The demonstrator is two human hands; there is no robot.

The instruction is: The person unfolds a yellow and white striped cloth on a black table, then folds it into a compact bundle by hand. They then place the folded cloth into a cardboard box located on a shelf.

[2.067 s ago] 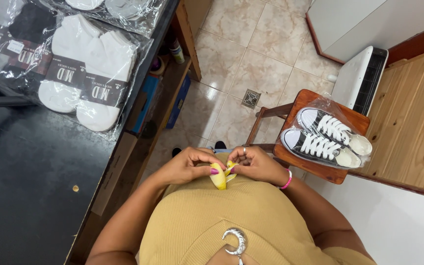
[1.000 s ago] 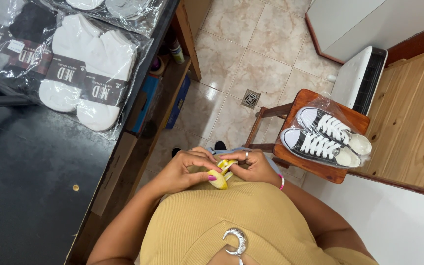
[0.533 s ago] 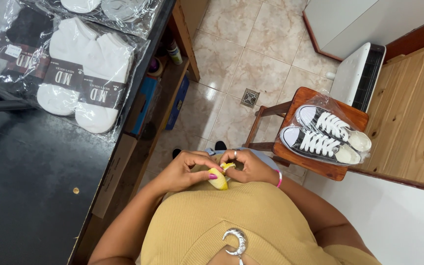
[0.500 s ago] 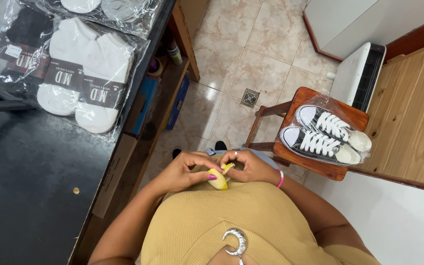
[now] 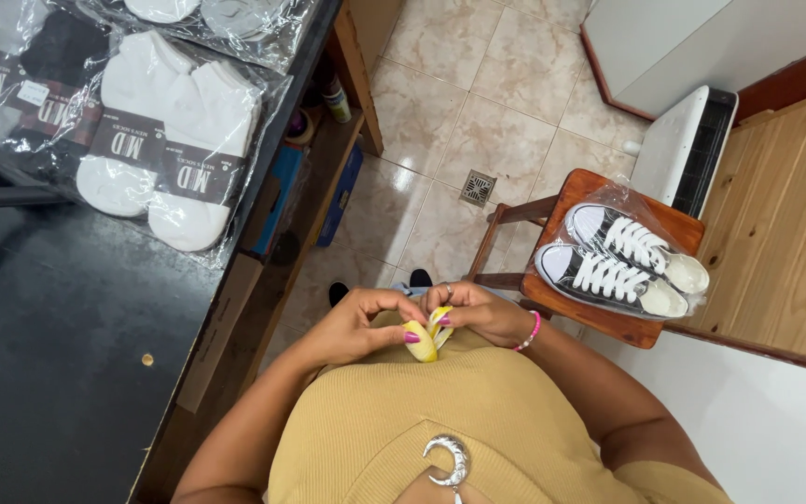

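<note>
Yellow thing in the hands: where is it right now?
In the head view the small yellow object sits low centre, pinched between the left hand and right hand against the person's mustard top, left of the wooden stool.

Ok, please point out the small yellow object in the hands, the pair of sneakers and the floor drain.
small yellow object (image 5: 423,342), head view, on its rounded lower end.
pair of sneakers (image 5: 608,278), head view, on the nearer shoe's white laces.
floor drain (image 5: 478,188), head view, on its grate.
</note>
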